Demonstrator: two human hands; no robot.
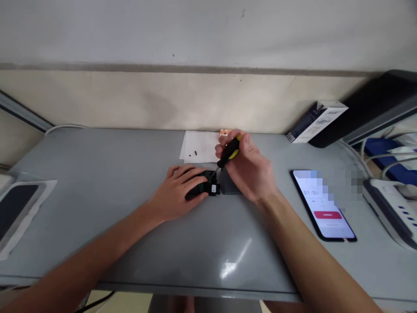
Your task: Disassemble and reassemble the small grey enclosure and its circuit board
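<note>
My left hand [179, 191] lies over a small black device [198, 190] on the table, its fingers curled round it and hiding much of its shape. Green bits and a white label show on the device. In my right hand [256, 171] is a black and yellow screwdriver [230, 152], tilted so its shaft points down into the device. Whether the tip sits in a screw is too small to tell. A dark flat piece [230, 187] lies beside the device, partly under my right hand. Tiny black screws [196, 153] rest on white paper [206, 141] behind.
A lit phone [322, 208] lies to the right, near a white power strip [394, 208]. Behind them, a box [317, 121] leans by a black cylinder [358, 104]. At the far left is another dark-screened device [18, 208]. A wall borders the grey table's back edge.
</note>
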